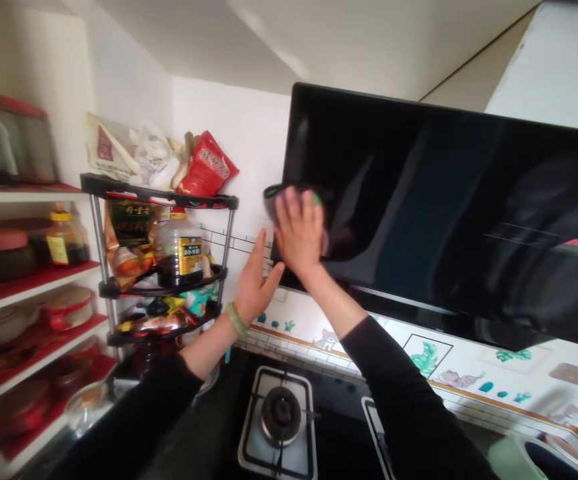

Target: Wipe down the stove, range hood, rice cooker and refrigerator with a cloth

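My right hand (299, 230) presses a dark cloth (271, 195) with green patches against the left edge of a glossy black range hood (419, 213). Its fingers lie flat over the cloth, so much of it is hidden. Just to the left and lower, my left hand (259, 280) is held up in the air with its fingers apart and nothing in it. A pale green bangle (237, 320) circles that wrist.
Below is a black gas stove with a burner (283, 415). A corner rack (161, 195) at left bears food bags and a large bottle (181, 250). White shelves (33, 292) with jars and pots stand farther left. A pale green container (523, 457) sits at lower right.
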The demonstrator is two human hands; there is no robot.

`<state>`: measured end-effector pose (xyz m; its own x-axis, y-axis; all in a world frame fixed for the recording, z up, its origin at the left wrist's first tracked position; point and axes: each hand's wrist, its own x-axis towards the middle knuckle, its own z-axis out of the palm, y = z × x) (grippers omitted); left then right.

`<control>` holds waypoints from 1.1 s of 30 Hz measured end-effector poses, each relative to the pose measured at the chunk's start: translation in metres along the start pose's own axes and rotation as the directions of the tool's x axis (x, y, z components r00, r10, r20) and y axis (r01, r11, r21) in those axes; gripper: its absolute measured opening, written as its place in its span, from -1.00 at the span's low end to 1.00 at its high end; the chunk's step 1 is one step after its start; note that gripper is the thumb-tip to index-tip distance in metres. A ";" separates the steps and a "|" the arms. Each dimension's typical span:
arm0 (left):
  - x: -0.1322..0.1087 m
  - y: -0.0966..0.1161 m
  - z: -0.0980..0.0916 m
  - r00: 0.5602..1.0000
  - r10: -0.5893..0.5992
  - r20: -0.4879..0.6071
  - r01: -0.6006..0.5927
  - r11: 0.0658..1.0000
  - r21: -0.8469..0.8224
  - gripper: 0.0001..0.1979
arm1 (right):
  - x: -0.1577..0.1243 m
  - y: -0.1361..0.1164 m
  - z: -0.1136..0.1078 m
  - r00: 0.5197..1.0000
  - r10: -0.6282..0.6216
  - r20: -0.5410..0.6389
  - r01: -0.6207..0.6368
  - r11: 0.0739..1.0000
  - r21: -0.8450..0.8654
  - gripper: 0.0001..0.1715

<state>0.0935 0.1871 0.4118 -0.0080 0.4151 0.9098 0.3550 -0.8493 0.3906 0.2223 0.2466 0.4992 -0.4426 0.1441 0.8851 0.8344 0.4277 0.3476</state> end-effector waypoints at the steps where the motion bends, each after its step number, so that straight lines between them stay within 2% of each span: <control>1: -0.001 -0.002 -0.004 1.000 -0.014 -0.012 0.014 1.000 -0.014 -0.22 | -0.004 -0.012 0.009 0.995 -0.072 0.066 0.070 0.997 0.022 -0.19; 3: -0.003 -0.007 -0.011 0.998 -0.060 -0.028 0.059 0.997 -0.042 -0.22 | -0.025 -0.021 0.022 0.970 -0.180 0.162 0.177 0.984 0.033 -0.21; 5: -0.007 -0.012 -0.016 0.996 -0.089 -0.015 0.088 0.995 -0.057 -0.20 | -0.056 -0.008 0.024 0.954 -0.212 0.211 0.216 0.976 0.003 -0.22; 8: -0.009 -0.014 -0.018 0.992 -0.103 0.073 0.106 0.993 -0.043 -0.16 | -0.097 0.046 0.001 0.969 -0.142 0.203 0.166 0.980 -0.106 -0.28; 10: -0.009 -0.012 -0.016 0.977 -0.130 0.170 0.139 0.990 -0.039 -0.17 | -0.106 0.089 -0.029 0.996 -0.058 0.069 0.071 0.974 -0.215 -0.34; 11: -0.008 -0.011 -0.014 0.966 -0.143 0.214 0.154 0.987 -0.039 -0.17 | -0.102 0.108 -0.046 0.999 -0.019 -0.050 0.005 0.965 -0.263 -0.33; 13: -0.006 -0.008 -0.011 0.951 -0.149 0.270 0.166 0.985 -0.042 -0.16 | -0.074 0.128 -0.078 0.960 0.029 -0.280 -0.120 0.942 -0.315 -0.24; 15: -0.004 -0.008 -0.009 0.947 -0.143 0.286 0.164 0.985 -0.049 -0.14 | -0.027 0.123 -0.099 0.893 0.024 -0.450 -0.187 0.929 -0.320 -0.14; 17: -0.004 -0.009 -0.009 0.949 -0.138 0.283 0.161 0.985 -0.063 -0.14 | 0.023 0.097 -0.105 0.843 0.003 -0.539 -0.200 0.930 -0.308 -0.07; 18: -0.005 -0.010 -0.010 0.952 -0.137 0.273 0.163 0.984 -0.074 -0.15 | 0.044 0.080 -0.101 0.848 -0.001 -0.530 -0.186 0.936 -0.299 -0.06; 20: -0.007 -0.012 -0.012 0.964 -0.141 0.225 0.167 0.981 -0.097 -0.17 | 0.068 0.046 -0.083 0.902 0.007 -0.432 -0.127 0.960 -0.250 -0.14; 22: -0.009 -0.014 -0.017 0.977 -0.141 0.161 0.160 0.980 -0.115 -0.18 | 0.067 0.018 -0.056 0.963 -0.008 -0.269 -0.041 0.984 -0.176 -0.23; 24: -0.008 -0.014 -0.023 0.988 -0.116 0.098 0.127 0.985 -0.117 -0.17 | 0.046 0.001 -0.028 0.993 -0.061 -0.102 0.051 0.994 -0.101 -0.25; 26: -0.003 -0.012 -0.027 0.998 -0.058 0.030 0.061 0.994 -0.093 -0.16 | 0.016 -0.008 -0.006 0.988 -0.148 0.051 0.151 0.988 -0.045 -0.26; 29: 0.009 -0.005 -0.023 0.997 0.057 -0.050 -0.057 0.998 0.004 -0.15 | -0.021 -0.007 0.007 0.927 -0.304 0.221 0.312 0.950 0.000 -0.33; 31: 0.017 0.001 -0.012 0.990 0.131 -0.052 -0.127 0.988 0.085 -0.15 | -0.034 0.005 -0.002 0.894 -0.356 0.273 0.372 0.928 -0.008 -0.35; 33: 0.022 0.005 0.004 0.984 0.179 -0.026 -0.173 0.974 0.144 -0.14 | -0.040 0.028 -0.023 0.892 -0.348 0.288 0.377 0.925 -0.052 -0.34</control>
<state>0.0992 0.1934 0.4329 0.0317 0.2481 0.9682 0.4818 -0.8525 0.2027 0.2707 0.2319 0.4809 -0.7798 0.2365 0.5797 0.6215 0.4035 0.6715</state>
